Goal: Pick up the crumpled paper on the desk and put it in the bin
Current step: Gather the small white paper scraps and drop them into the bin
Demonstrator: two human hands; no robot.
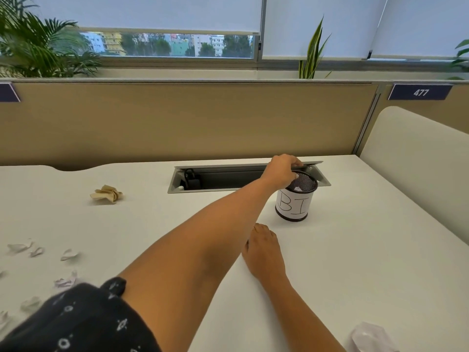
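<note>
The bin (294,205) is a small black mesh cup with a white label reading "BI", standing at the back right of the white desk (368,250). My left hand (281,170) reaches across and hovers over the bin's rim, fingers curled downward with no paper visible in them. A white scrap (298,189) shows inside the bin. My right hand (264,247) lies flat on the desk in front of the bin, holding nothing. A tan crumpled paper (107,194) sits at the back left. Several white crumpled papers (69,254) lie along the left edge.
Another white crumpled paper (370,337) lies at the front right. An open cable tray (228,177) with a black plug is sunk into the desk behind the bin. A tan partition (177,118) closes the back and a white divider (418,153) closes the right.
</note>
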